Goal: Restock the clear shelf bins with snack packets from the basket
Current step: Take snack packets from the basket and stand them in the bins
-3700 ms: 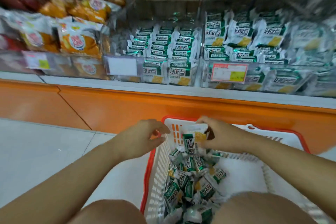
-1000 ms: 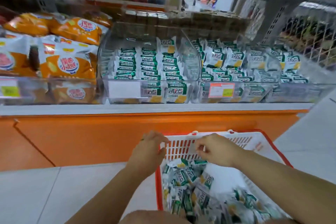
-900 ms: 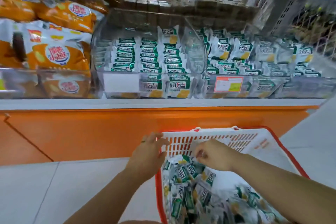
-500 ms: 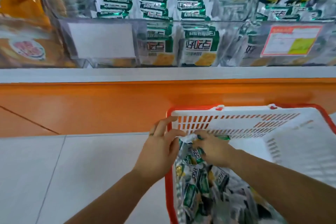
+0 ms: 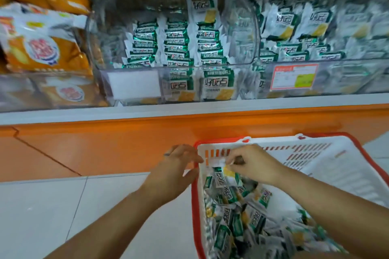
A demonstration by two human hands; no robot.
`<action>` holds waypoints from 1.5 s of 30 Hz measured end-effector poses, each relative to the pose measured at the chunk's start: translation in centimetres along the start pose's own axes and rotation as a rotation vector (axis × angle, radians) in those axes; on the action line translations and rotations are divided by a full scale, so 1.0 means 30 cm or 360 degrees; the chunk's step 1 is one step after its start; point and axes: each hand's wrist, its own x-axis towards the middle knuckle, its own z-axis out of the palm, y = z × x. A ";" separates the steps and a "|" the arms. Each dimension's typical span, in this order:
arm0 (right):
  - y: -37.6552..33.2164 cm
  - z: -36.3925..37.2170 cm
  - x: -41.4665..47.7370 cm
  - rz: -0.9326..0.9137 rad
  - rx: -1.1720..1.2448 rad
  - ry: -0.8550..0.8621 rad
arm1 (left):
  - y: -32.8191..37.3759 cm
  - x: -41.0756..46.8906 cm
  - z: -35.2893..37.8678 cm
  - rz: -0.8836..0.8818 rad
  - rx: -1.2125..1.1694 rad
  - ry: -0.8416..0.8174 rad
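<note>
Snack packets, green-and-white, lie in a loose heap in the near corner of the basket, which sits on the floor against the orange shelf base. The far half of the basket floor shows bare.

Right hand: grip pinched on the top edge of one packet, which hangs just above the heap. A hold by the seam probably lets the packet dangle flat and ready to slot upright.

Left hand: fingers curled loosely against the basket's near left rim, grip holding nothing that I can see. Likely steadying the basket, or waiting to take packets; cannot tell which.

Further off, above the grey shelf ledge, the middle clear bin holds packets stood on edge in three tidy rows, faces forward. Its left front column, behind a blank white label, looks unfilled, so that seems the gap to stock. The right bin is fuller, packets looser, with a red price tag. Orange snack bags fill the left bin.
</note>
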 end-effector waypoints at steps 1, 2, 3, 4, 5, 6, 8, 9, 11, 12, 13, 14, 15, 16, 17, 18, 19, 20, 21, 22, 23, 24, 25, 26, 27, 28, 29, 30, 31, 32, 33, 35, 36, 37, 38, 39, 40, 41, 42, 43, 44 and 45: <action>-0.041 -0.043 -0.016 -0.0020 0.0062 0.0024 | 0.011 0.000 -0.031 -0.0042 -0.0079 -0.0013; -0.087 -0.089 -0.036 -0.0053 0.0118 0.0037 | 0.028 -0.002 -0.064 -0.0093 -0.0217 -0.0038; -0.135 -0.133 -0.056 -0.0090 0.0156 0.0054 | 0.049 -0.009 -0.096 -0.0139 -0.0405 -0.0063; -0.182 -0.178 -0.079 -0.0132 0.0185 0.0087 | 0.077 -0.019 -0.129 -0.0164 -0.0617 -0.0064; -0.222 -0.220 -0.101 -0.0155 0.0225 0.0132 | 0.107 -0.032 -0.160 -0.0171 -0.0803 -0.0029; -0.263 -0.262 -0.126 -0.0176 0.0286 0.0181 | 0.139 -0.047 -0.192 -0.0162 -0.0941 0.0045; -0.333 -0.339 -0.167 -0.0213 0.0393 0.0276 | 0.198 -0.069 -0.256 -0.0123 -0.1131 0.0214; -0.365 -0.375 -0.181 -0.0223 0.0433 0.0340 | 0.225 -0.075 -0.288 -0.0102 -0.1208 0.0294; -0.432 -0.435 -0.194 -0.0269 0.0618 0.0519 | 0.279 -0.075 -0.354 -0.0072 -0.1346 0.0461; -0.468 -0.456 -0.194 -0.0280 0.0773 0.0601 | 0.308 -0.070 -0.388 -0.0067 -0.1426 0.0556; -0.501 -0.470 -0.189 -0.0280 0.0910 0.0662 | 0.330 -0.062 -0.419 -0.0070 -0.1510 0.0659; -0.532 -0.479 -0.181 -0.0273 0.1006 0.0714 | 0.350 -0.052 -0.449 -0.0075 -0.1581 0.0764; -0.557 -0.483 -0.167 -0.0265 0.1064 0.0759 | 0.363 -0.041 -0.474 -0.0079 -0.1609 0.0858; -0.576 -0.482 -0.150 -0.0266 0.1112 0.0801 | 0.372 -0.031 -0.496 -0.0083 -0.1560 0.0928; -0.587 -0.481 -0.130 -0.0271 0.1133 0.0843 | 0.372 -0.019 -0.516 -0.0095 -0.1444 0.0979; -0.592 -0.480 -0.110 -0.0282 0.1118 0.0890 | 0.368 -0.006 -0.536 -0.0114 -0.1300 0.1009; -0.589 -0.482 -0.090 -0.0294 0.1072 0.0951 | 0.362 0.009 -0.559 -0.0131 -0.1165 0.1030; -0.579 -0.490 -0.071 -0.0304 0.0995 0.1031 | 0.354 0.027 -0.584 -0.0144 -0.1047 0.1042; -0.566 -0.504 -0.052 -0.0299 0.0884 0.1114 | 0.342 0.054 -0.610 -0.0148 -0.0932 0.1050; -0.546 -0.521 -0.031 -0.0276 0.0745 0.1186 | 0.326 0.087 -0.632 -0.0159 -0.0812 0.1054; -0.526 -0.538 -0.006 -0.0251 0.0608 0.1236 | 0.305 0.123 -0.652 -0.0182 -0.0697 0.1060; -0.506 -0.553 0.021 -0.0230 0.0486 0.1263 | 0.284 0.162 -0.671 -0.0215 -0.0600 0.1077; -0.489 -0.563 0.051 -0.0211 0.0390 0.1273 | 0.258 0.206 -0.687 -0.0255 -0.0522 0.1100; -0.475 -0.567 0.082 -0.0183 0.0339 0.1261 | 0.234 0.251 -0.701 -0.0303 -0.0454 0.1122; -0.465 -0.567 0.112 -0.0156 0.0329 0.1247 | 0.208 0.300 -0.712 -0.0341 -0.0386 0.1134; -0.454 -0.565 0.137 -0.0138 0.0328 0.1251 | 0.189 0.348 -0.722 -0.0372 -0.0320 0.1136; -0.444 -0.565 0.159 -0.0137 0.0307 0.1293 | 0.170 0.397 -0.733 -0.0394 -0.0249 0.1131; -0.436 -0.568 0.173 -0.0147 0.0282 0.1354 | 0.153 0.448 -0.743 -0.0414 -0.0171 0.1125; -0.429 -0.571 0.183 -0.0162 0.0276 0.1406 | 0.136 0.498 -0.753 -0.0448 -0.0094 0.1111; -0.423 -0.576 0.191 -0.0182 0.0284 0.1442 | 0.119 0.548 -0.762 -0.0490 -0.0018 0.1089; -0.417 -0.578 0.198 -0.0199 0.0287 0.1466 | 0.106 0.592 -0.769 -0.0529 0.0062 0.1058; -0.407 -0.575 0.214 -0.0230 0.0287 0.1509 | 0.079 0.671 -0.771 -0.0558 0.0178 0.0977; -0.402 -0.571 0.221 -0.0245 0.0281 0.1527 | 0.067 0.703 -0.767 -0.0544 0.0194 0.0918; -0.399 -0.568 0.226 -0.0251 0.0278 0.1538 | 0.054 0.732 -0.762 -0.0524 0.0208 0.0855; -0.396 -0.566 0.229 -0.0253 0.0281 0.1550 | 0.041 0.756 -0.759 -0.0514 0.0234 0.0808; -0.394 -0.566 0.232 -0.0253 0.0287 0.1557 | 0.029 0.777 -0.758 -0.0525 0.0268 0.0785; -0.393 -0.567 0.233 -0.0256 0.0293 0.1563 | 0.021 0.793 -0.759 -0.0541 0.0293 0.0785; -0.393 -0.568 0.235 -0.0261 0.0298 0.1566 | 0.018 0.802 -0.760 -0.0551 0.0304 0.0791; -0.393 -0.568 0.237 -0.0267 0.0298 0.1573 | 0.020 0.807 -0.758 -0.0559 0.0315 0.0789; -0.393 -0.567 0.238 -0.0266 0.0294 0.1576 | 0.025 0.806 -0.754 -0.0569 0.0323 0.0791; -0.393 -0.565 0.238 -0.0261 0.0286 0.1575 | 0.030 0.805 -0.748 -0.0573 0.0332 0.0816; -0.393 -0.563 0.238 -0.0251 0.0282 0.1571 | 0.033 0.802 -0.742 -0.0575 0.0347 0.0868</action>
